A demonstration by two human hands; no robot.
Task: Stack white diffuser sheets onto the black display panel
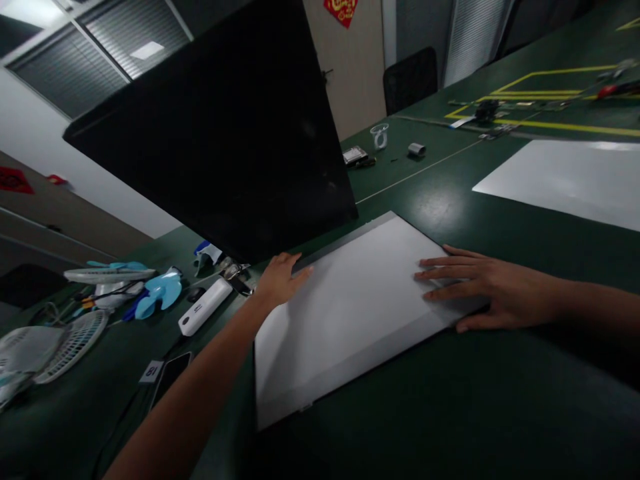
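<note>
— Head view: how many flat panels are there?

— Three. One thin white rectangular panel with a grey border (350,313) lies flat near the bench's (450,413) front edge. One large glossy black rectangular panel (225,127) stands tilted above its far left edge. One more plain white sheet (570,177) lies well apart, toward the right edge.

— And the hands?

— Two, both empty and resting on the white rectangular panel. The left hand (280,280) lies flat with fingers stretched, at the far left corner, just below the black panel's lower edge. The right hand (480,290) is spread wide, palm down, over the right edge.

— Anything toward the left edge?

— One white plastic bar (205,307), one blue plastic fan rotor (160,293), one white wire fan grille (70,347) and one dark phone (173,373).
</note>
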